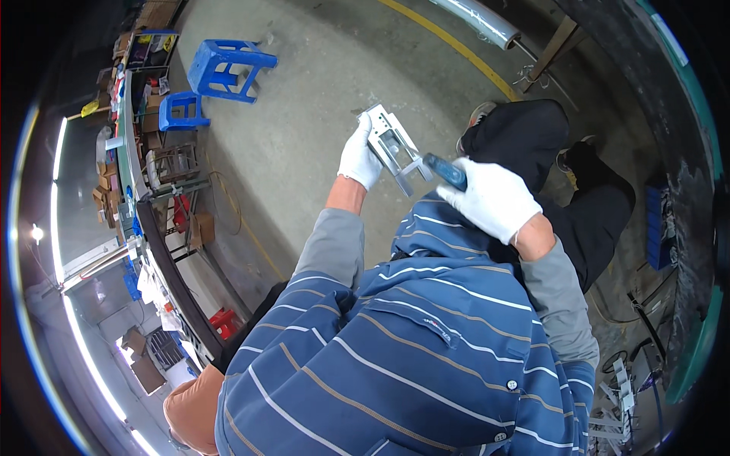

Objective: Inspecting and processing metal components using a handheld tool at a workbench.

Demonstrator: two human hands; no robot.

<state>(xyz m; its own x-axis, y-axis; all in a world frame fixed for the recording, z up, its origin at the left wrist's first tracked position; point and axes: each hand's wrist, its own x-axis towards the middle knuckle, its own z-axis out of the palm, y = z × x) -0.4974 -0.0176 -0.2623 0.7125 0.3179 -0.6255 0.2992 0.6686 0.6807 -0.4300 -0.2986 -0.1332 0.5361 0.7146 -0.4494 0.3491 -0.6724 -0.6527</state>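
Note:
My left hand [359, 161], in a white glove, grips a silver metal bracket [389, 137] by its left side. The bracket has a row of small holes, an opening in its middle and a narrow arm reaching down. My right hand [498, 199], also gloved in white, closes around a dark blue tool with a rounded body [445, 172]. This tool points toward the bracket's lower right corner, close to it; whether they touch I cannot tell. Both hands are held in front of my striped blue shirt, above my legs. The palm side of my right hand hides part of the tool.
Two blue plastic stools [228, 68] stand on the grey floor at far left. A dark, green-edged work surface [696, 175] curves along the right, with a blue bin [658, 224] and silver metal parts [620, 403] beside it. Cluttered shelving [152, 114] lines the left. A wrapped roll [487, 26] lies at the top.

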